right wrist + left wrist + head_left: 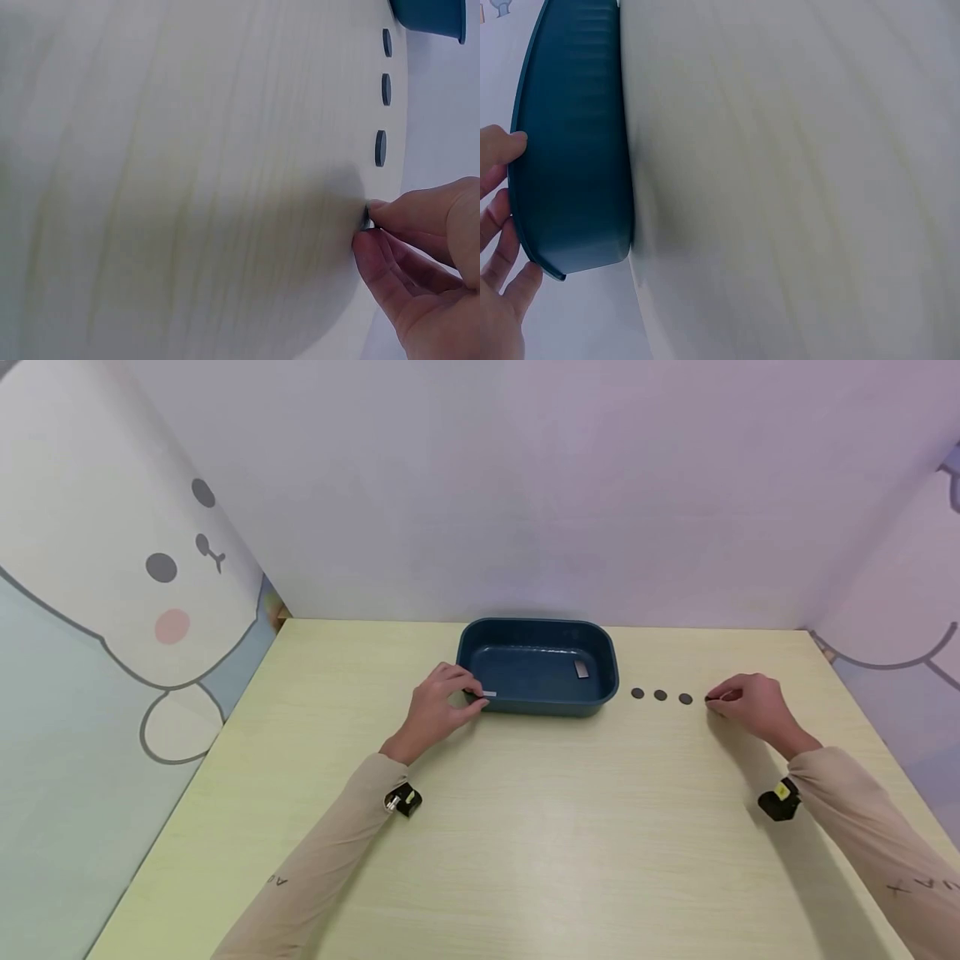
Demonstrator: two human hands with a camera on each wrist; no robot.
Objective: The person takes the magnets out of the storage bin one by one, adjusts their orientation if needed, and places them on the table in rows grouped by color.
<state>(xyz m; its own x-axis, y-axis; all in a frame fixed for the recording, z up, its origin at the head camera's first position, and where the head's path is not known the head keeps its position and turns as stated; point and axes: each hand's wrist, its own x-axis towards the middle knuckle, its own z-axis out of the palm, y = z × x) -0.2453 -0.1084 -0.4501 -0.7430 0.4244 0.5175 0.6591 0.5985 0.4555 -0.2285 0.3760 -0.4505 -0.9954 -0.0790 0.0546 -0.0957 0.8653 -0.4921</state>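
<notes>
A dark blue rectangular tray (536, 707) sits at the back of the table. My left hand (444, 703) grips the rim at its front left corner; the left wrist view shows the thumb (514, 146) on the near rim and the other fingertips along the corner. At the right end of a row, my right hand (752, 703) pinches a small dark disc (366, 219) between thumb and fingers, at the tabletop. Three similar discs (661, 695) lie flat between that hand and the tray. Inside the tray are a small greyish rectangular piece (581, 669) and a thin white strip (489, 694).
The pale wooden table (555, 835) ends at a plain back wall (525, 510). Side panels printed with cartoon figures (161, 610) stand to the left and right. A black wrist camera (780, 800) is strapped by the right sleeve, another camera (405, 799) by the left.
</notes>
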